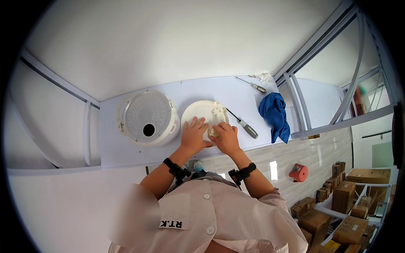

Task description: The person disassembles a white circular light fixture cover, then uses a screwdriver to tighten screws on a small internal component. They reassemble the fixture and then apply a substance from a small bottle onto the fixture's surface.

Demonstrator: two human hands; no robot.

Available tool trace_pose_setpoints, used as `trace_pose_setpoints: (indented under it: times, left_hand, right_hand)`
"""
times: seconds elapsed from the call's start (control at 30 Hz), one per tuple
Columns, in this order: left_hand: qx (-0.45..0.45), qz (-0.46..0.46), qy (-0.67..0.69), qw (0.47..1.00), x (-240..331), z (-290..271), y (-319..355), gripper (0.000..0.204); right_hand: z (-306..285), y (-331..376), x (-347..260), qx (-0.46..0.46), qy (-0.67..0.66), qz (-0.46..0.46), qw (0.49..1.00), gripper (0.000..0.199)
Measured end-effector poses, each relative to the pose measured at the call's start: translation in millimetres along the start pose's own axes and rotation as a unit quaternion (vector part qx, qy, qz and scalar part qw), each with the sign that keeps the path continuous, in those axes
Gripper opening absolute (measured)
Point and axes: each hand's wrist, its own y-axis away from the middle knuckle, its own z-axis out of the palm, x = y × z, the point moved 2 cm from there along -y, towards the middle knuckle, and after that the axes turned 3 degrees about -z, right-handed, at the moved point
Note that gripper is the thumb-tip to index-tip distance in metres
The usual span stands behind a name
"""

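A round cream-white plastic lid or disc (193,110) lies on the worktable in front of me. My left hand (194,135) rests on its near left part, fingers spread and holding nothing. With bent fingers, my right hand (227,139) grips a small round cream part (214,132) at the lid's near right. A cream fitting (217,110) sits on the lid's far right edge. Just right of the lid lies a screwdriver (248,129) with a grey handle. What is under my palms is hidden.
Left of the lid stands a white round tub (166,134) with a clear top and a dark hole. A blue cloth (275,114) and a second screwdriver (258,88) lie at the right. Metal frames flank the table (122,157). A red stool (300,173) stands on the floor near cardboard boxes (344,196).
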Motion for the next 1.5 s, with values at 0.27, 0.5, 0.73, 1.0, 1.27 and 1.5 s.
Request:
trace_pose_setpoints:
  times: [0.27, 0.5, 0.73, 1.0, 1.27, 1.5]
  left_hand:
    - [-0.022, -0.005, 0.007, 1.0, -3, -5, -2, 0.093]
    - [-0.022, -0.005, -0.001, 1.0, -3, -5, -2, 0.094]
    - [-0.029, -0.009, 0.002, 1.0, -3, -6, -3, 0.095]
    - [-0.028, -0.005, -0.001, 1.0, -4, -7, -3, 0.094]
    - [-0.034, -0.005, 0.003, 0.999, -3, -8, -4, 0.094]
    - [-0.03, -0.003, 0.015, 0.999, -4, -9, -4, 0.094]
  right_hand:
    - [-7, -9, 1, -0.041, -0.021, 0.014, 0.999, 0.048]
    - [-11, -13, 2, -0.034, -0.041, 0.001, 0.999, 0.049]
    - [-7, -12, 2, -0.036, -0.048, 0.006, 0.998, 0.048]
    - [-7, -13, 5, 0.003, -0.069, -0.01, 0.998, 0.049]
    - [-10, -14, 6, 0.028, -0.086, -0.02, 0.996, 0.047]
    - [-24, -17, -1, 0.035, -0.102, -0.017, 0.994, 0.048]
